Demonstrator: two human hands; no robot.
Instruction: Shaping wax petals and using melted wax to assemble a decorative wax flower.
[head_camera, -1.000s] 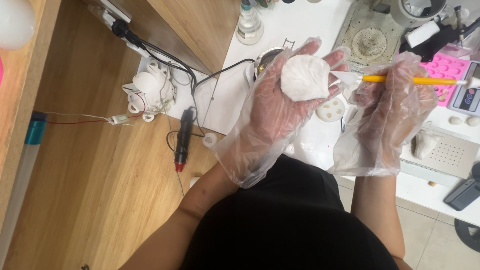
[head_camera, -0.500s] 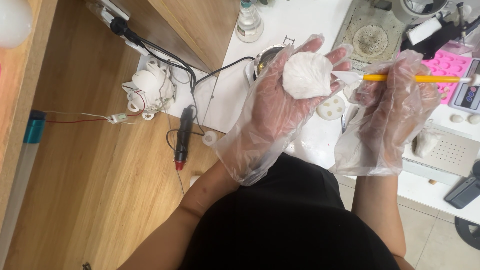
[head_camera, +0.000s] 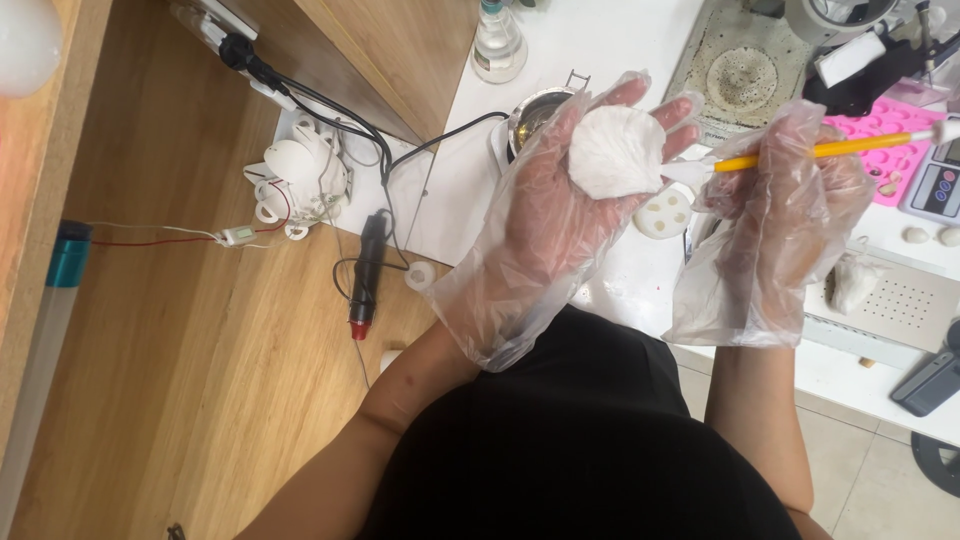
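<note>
Shell-shaped white casting (head_camera: 615, 150) rests flat on the open, gloved left hand (head_camera: 545, 225), best kept level, while the gloved right hand (head_camera: 775, 215) pinches a yellow-handled brush (head_camera: 810, 152), whose tip should touch lightly at its edge.

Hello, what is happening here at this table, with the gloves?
A person in thin plastic gloves holds a white shell-shaped piece flat on the open left hand. The right hand grips a yellow-handled brush, its tip at the piece's edge. Beneath lie a white worktop, a small white mould and a pink mould tray.
</note>
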